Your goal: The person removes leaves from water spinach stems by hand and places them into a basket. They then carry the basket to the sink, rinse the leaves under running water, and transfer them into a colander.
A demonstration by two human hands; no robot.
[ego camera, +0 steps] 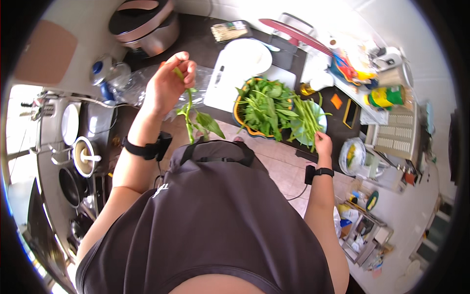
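My left hand [170, 86] is raised at the upper left, its curled fingers round the stem of a leafy green sprig [190, 114] that hangs downward. A yellow-rimmed basket [238, 117] at the counter's edge is heaped with leafy greens [268, 106]. To its right, a pale blue bowl [321, 121] holds long green stems [305, 119], some lying over its rim. My right hand [323, 145] is at the near right edge of this bowl, fingertips pinched together by the stems; whether they grip a piece cannot be made out.
Behind the basket lie a white cutting board [216, 90] and a white round plate [253, 55]. Crumpled clear plastic [139, 86] is at the left, below a rice cooker [147, 33]. A phone-like black object [350, 113] and a plastic-covered bowl [351, 156] stand right of the stems.
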